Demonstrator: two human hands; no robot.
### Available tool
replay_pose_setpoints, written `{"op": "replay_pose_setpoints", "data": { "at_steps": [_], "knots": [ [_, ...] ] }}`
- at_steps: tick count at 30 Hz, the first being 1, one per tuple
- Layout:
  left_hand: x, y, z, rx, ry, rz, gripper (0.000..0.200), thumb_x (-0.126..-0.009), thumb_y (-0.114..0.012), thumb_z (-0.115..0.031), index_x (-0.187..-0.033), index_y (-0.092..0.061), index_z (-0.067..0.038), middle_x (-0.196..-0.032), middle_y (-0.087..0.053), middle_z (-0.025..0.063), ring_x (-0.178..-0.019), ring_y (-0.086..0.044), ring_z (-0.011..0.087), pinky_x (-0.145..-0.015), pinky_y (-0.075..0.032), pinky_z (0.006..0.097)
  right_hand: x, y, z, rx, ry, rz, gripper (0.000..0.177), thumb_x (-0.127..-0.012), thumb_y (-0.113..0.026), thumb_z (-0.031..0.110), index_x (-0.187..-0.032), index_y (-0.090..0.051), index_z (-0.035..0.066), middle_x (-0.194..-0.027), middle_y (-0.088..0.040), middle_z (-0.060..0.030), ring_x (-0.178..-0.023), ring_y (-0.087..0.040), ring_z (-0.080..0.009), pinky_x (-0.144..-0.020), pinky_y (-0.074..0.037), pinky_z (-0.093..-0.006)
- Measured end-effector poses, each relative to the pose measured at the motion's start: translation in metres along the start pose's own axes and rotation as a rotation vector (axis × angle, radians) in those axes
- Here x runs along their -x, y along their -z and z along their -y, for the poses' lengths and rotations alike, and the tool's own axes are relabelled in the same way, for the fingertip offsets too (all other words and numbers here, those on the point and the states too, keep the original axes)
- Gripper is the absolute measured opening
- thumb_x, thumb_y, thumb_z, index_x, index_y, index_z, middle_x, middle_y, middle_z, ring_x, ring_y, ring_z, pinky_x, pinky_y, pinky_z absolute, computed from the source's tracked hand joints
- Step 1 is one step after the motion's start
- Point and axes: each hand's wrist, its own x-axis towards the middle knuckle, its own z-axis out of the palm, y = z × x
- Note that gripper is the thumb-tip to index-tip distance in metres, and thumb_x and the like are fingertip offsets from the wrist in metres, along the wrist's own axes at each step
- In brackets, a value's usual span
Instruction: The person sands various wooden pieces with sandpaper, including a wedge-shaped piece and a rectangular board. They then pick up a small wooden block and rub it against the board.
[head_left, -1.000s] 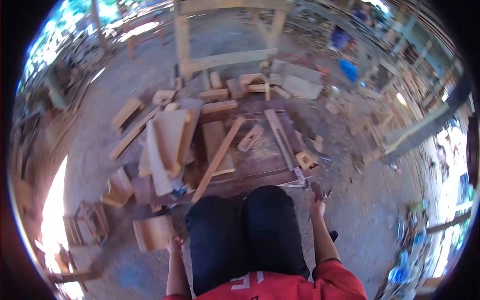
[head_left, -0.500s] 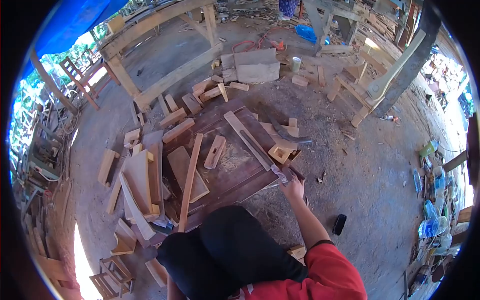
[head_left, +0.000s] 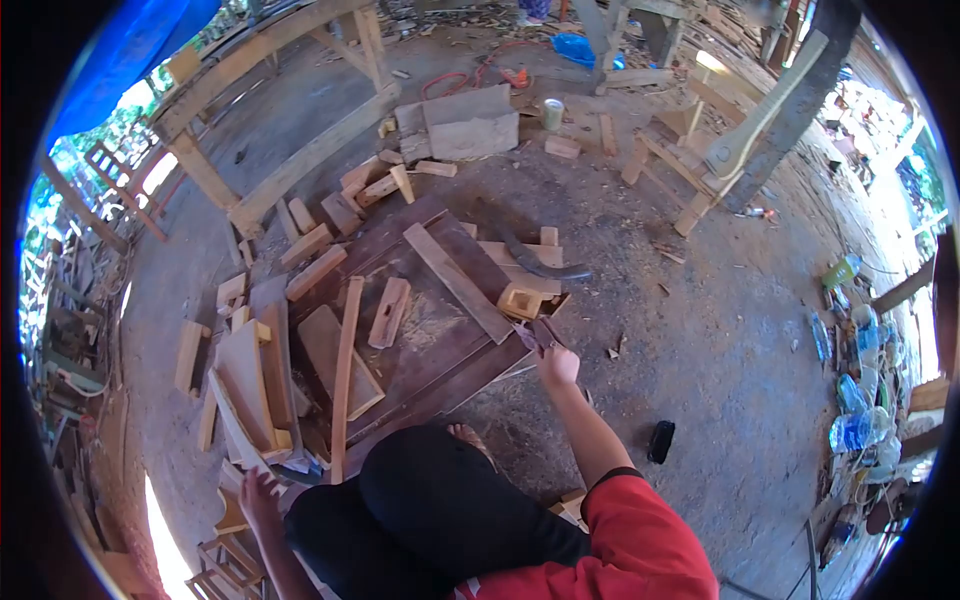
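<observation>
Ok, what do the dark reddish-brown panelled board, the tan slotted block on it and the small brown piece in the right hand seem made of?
Dark reddish-brown panelled board: probably wood, stained or varnished, from its dark colour.
Tan slotted block: apparently bare wood: pale, matt faces.
Small brown piece in the right hand: possibly wood by colour; finish unclear.

Daylight enters from the open sides; work area in cool, even shade. Highlights clipped white along right edge and in sunlit strip (head_left: 163, 530), lower left. Blue tarp (head_left: 130, 60) bright, light behind it. Shadows on concrete-grey floor (head_left: 740, 380) soft. Fisheye: black corners, coloured fringing at rim. Right hand (head_left: 557, 366) fairly clear; left hand (head_left: 262, 497) darker, softer. Plastic bottles (head_left: 858, 432) smeared.
</observation>
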Motion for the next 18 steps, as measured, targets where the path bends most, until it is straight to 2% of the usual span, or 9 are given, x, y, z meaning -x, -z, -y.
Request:
{"op": "replay_pose_setpoints", "data": {
  "at_steps": [1, 3, 5, 7, 9, 10, 12, 15, 18],
  "knots": [
    [0.001, -0.018, -0.018, 0.015, -0.029, -0.018, 0.031, -0.083, -0.051, -0.035, -0.102, -0.053, -0.010, -0.084, -0.053, 0.0032, -0.073, -0.053, 0.0143, -0.062, -0.039, 0.0270, -0.001, 0.002, -0.001, -0.083, -0.038, -0.089, 0.032, -0.074, -0.058, 0.031, -0.066, -0.059, 0.000, -0.070, -0.060, -0.0195, -0.064, -0.060, -0.0339, -0.058, -0.048, -0.0409],
    [-0.008, -0.043, -0.045, 0.134, -0.128, 0.029, 0.028, -0.084, -0.050, -0.032, -0.101, -0.053, -0.010, -0.082, -0.052, 0.0019, -0.073, -0.052, 0.0128, -0.065, -0.038, 0.0269, -0.005, 0.001, -0.006, -0.094, -0.146, -0.112, 0.036, -0.074, -0.059, 0.032, -0.065, -0.058, -0.003, -0.068, -0.058, -0.0234, -0.067, -0.059, -0.0365, -0.060, -0.047, -0.0418],
    [-0.005, -0.074, -0.081, 0.420, -0.085, 0.138, 0.026, -0.086, -0.048, -0.029, -0.102, -0.053, -0.010, -0.080, -0.051, 0.0004, -0.074, -0.050, 0.0117, -0.068, -0.038, 0.0268, -0.010, 0.008, -0.005, -0.347, -0.261, -0.175, 0.039, -0.071, -0.063, 0.032, -0.067, -0.058, -0.006, -0.071, -0.058, -0.0260, -0.070, -0.058, -0.0392, -0.063, -0.047, -0.0416],
    [0.006, -0.115, -0.122, 0.423, -0.129, 0.338, 0.025, -0.087, -0.047, -0.028, -0.101, -0.054, -0.009, -0.079, -0.051, 0.0001, -0.075, -0.049, 0.0114, -0.071, -0.037, 0.0269, -0.014, 0.013, -0.003, -0.441, -0.319, -0.184, 0.044, -0.068, -0.066, 0.034, -0.071, -0.057, -0.009, -0.072, -0.058, -0.0273, -0.073, -0.059, -0.0392, -0.065, -0.046, -0.0417],
    [0.029, -0.161, -0.154, 0.214, -0.306, 0.544, 0.025, -0.088, -0.046, -0.027, -0.101, -0.054, -0.007, -0.078, -0.053, 0.0005, -0.074, -0.051, 0.0115, -0.071, -0.039, 0.0262, -0.017, 0.012, -0.008, -0.532, -0.338, -0.051, 0.050, -0.067, -0.067, 0.037, -0.076, -0.057, -0.011, -0.074, -0.059, -0.0264, -0.076, -0.060, -0.0367, -0.065, -0.046, -0.0408],
    [0.048, -0.186, -0.169, 0.091, -0.364, 0.599, 0.025, -0.088, -0.045, -0.026, -0.100, -0.054, -0.006, -0.078, -0.053, 0.0011, -0.073, -0.052, 0.0116, -0.070, -0.040, 0.0258, -0.017, 0.011, -0.009, -0.478, -0.407, -0.012, 0.045, -0.069, -0.065, 0.034, -0.076, -0.059, -0.009, -0.078, -0.058, -0.0281, -0.080, -0.059, -0.0373, -0.069, -0.046, -0.0392],
    [0.070, -0.223, -0.180, -0.115, -0.485, 0.716, 0.024, -0.088, -0.046, -0.023, -0.098, -0.053, -0.004, -0.078, -0.055, 0.0027, -0.071, -0.055, 0.0118, -0.069, -0.043, 0.0254, -0.014, 0.011, -0.014, -0.489, -0.441, -0.022, 0.048, -0.069, -0.065, 0.037, -0.077, -0.058, -0.010, -0.079, -0.058, -0.0280, -0.080, -0.059, -0.0369, -0.070, -0.046, -0.0392],
    [0.075, -0.264, -0.173, -0.279, -0.538, 0.882, 0.019, -0.087, -0.048, -0.016, -0.098, -0.052, -0.001, -0.081, -0.057, 0.0052, -0.072, -0.056, 0.0111, -0.067, -0.046, 0.0255, -0.012, -0.008, -0.028, -0.568, -0.455, -0.066, 0.050, -0.072, -0.061, 0.040, -0.081, -0.058, -0.009, -0.080, -0.059, -0.0270, -0.080, -0.059, -0.0369, -0.070, -0.046, -0.0398],
    [0.046, -0.294, -0.132, -0.414, -0.602, 0.903, 0.018, -0.084, -0.052, -0.013, -0.098, -0.052, -0.002, -0.081, -0.058, 0.0084, -0.071, -0.058, 0.0146, -0.065, -0.045, 0.0259, -0.009, 0.000, -0.036, -0.616, -0.441, -0.187, 0.047, -0.078, -0.055, 0.040, -0.086, -0.059, -0.006, -0.081, -0.060, -0.0247, -0.081, -0.058, -0.0380, -0.070, -0.045, -0.0405]
  ]
}}
